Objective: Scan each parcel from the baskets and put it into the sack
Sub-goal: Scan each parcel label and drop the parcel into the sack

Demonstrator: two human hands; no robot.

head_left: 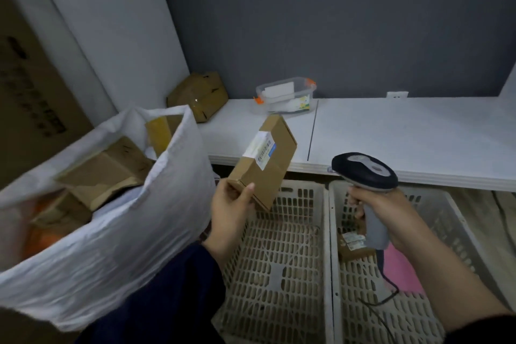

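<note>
Now both hands grip: left hand [233,205] a parcel [264,160], right hand [382,211] the scanner [365,169].

- The left hand [233,205] pinches a cardboard box [265,159] by its lower corner, holding it tilted with the white label facing up.
- The right hand [382,215] grips the handle of a scanner [365,170], whose head is turned toward the box, near it but apart.
- Below the hands, two slotted baskets sit side by side: the left basket [279,260], and the right basket [405,324] with a small labelled parcel [353,246] and a pink packet [402,268] in it.
- At the left, a white sack [111,246] stands open with brown boxes [111,170] inside.
- On the white counter [391,131] behind are a clear tub [284,95] and a dented carton [199,95].
</note>
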